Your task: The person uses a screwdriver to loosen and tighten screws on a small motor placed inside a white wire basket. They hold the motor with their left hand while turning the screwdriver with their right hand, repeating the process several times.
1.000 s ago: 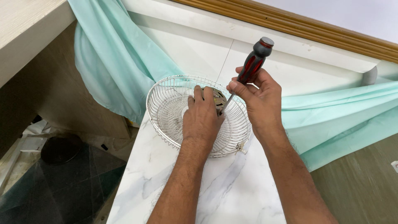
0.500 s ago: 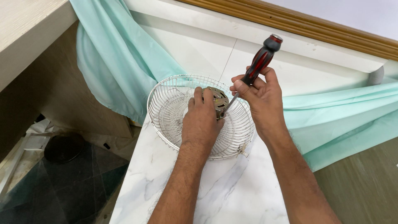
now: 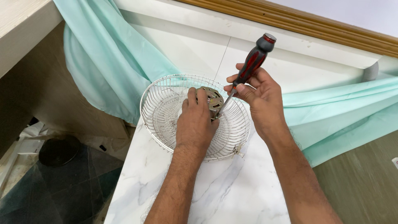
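Since a second ago my right hand [image 3: 259,97] has tilted the red-and-black-handled screwdriver [image 3: 251,68] further right. It grips the handle; my left hand [image 3: 195,122] presses flat on the round grey metal motor [image 3: 211,97] inside the white wire fan guard [image 3: 166,108] on the marble desk [image 3: 215,191]. I judge the tip should sit square in the screw, beside mint cloth [image 3: 112,62].

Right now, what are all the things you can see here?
Wire fan guard: one, white, lying on the marble top.
Fan motor: one, grey metal, in the guard's middle.
Screwdriver: one, red and black handle, tip at the motor.
Marble top: one, white with grey veins.
Cloth: one, pale green, draped behind.
Round black thing: one, on the dark floor, left.
Left hand: on the motor.
Right hand: grips the screwdriver.
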